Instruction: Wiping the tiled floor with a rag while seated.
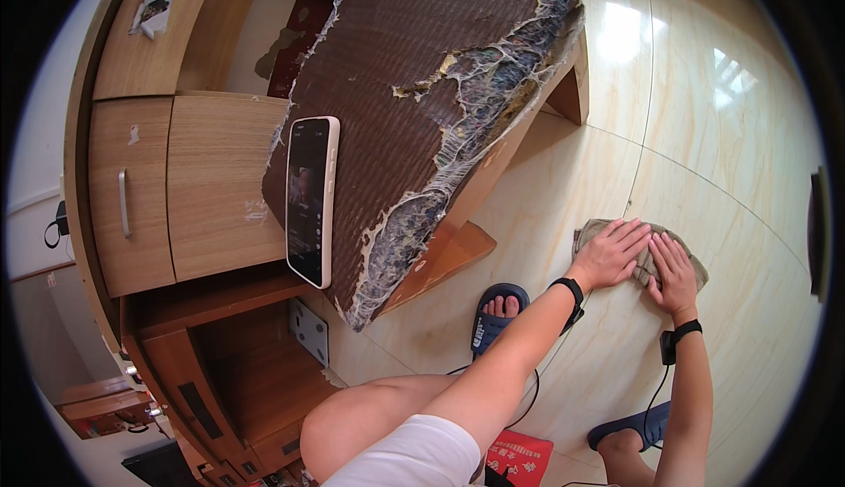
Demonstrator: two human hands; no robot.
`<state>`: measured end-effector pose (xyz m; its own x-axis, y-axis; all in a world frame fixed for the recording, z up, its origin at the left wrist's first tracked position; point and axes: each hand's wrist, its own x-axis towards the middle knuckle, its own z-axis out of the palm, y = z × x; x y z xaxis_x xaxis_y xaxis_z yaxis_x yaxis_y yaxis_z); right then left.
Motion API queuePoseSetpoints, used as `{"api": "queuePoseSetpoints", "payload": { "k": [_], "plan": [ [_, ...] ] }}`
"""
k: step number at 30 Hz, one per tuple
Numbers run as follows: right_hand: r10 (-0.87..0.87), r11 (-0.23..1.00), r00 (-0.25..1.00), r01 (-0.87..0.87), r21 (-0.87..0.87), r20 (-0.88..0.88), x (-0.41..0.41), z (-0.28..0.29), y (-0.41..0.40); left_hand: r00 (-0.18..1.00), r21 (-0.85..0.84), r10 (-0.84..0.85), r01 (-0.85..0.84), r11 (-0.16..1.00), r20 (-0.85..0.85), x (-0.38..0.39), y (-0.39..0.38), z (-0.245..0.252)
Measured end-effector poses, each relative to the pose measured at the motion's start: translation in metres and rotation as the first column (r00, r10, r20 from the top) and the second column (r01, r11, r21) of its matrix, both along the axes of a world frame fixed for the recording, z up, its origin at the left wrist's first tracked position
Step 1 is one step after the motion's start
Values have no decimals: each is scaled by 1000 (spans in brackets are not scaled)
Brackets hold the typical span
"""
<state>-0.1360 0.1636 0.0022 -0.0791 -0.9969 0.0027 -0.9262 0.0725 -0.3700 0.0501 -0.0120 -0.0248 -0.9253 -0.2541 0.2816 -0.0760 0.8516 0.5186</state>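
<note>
A folded olive-brown cloth [686, 264] lies flat on the glossy tiled floor. My left hand [608, 254] rests palm down on its left part, fingers extended and close together. Beside it, my right hand [673, 274] presses flat on the cloth's right part, its fingertips close to those of the left. Neither hand shows a grasp around the cloth. Each wrist wears a black band with a small device, and a cable runs from the right one.
A stool or bench with a torn brown woven cover [396, 78] stands at upper left, a smartphone [310, 203] on it. Wooden drawers [132, 190] are beyond. Slippered feet flank a trailing cable; a red printed bag or packet [528, 454] lies near the bottom.
</note>
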Motion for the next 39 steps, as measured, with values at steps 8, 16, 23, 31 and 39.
{"api": "queuePoseSetpoints", "payload": {
  "k": [8, 16, 23, 31, 39],
  "plan": [
    [1, 1000, 1000, -1, 3, 0, -2, 1, -1, 1000, 8, 0, 0, 1000, 1, -3, 0, 0],
    [-28, 999, 1000, 28, -17, 9, -5, -2, -7, 1000, 22, 18, -18, 1000, -7, -11, -6, 2],
    [-18, 999, 1000, 18, -29, -4, -11, 6, -9, 1000, 36, -1, 1, 999, -8, -22, 0, -9],
    [-29, 999, 999, 28, -36, -37, -7, 11, -8, 999, -27, 7, -5, 1000, 46, -15, -4, -5],
    [-60, 998, 996, 61, 13, -69, -12, 6, 0, 1000, -16, -3, 4, 1000, 18, -22, -3, -4]
  ]
}}
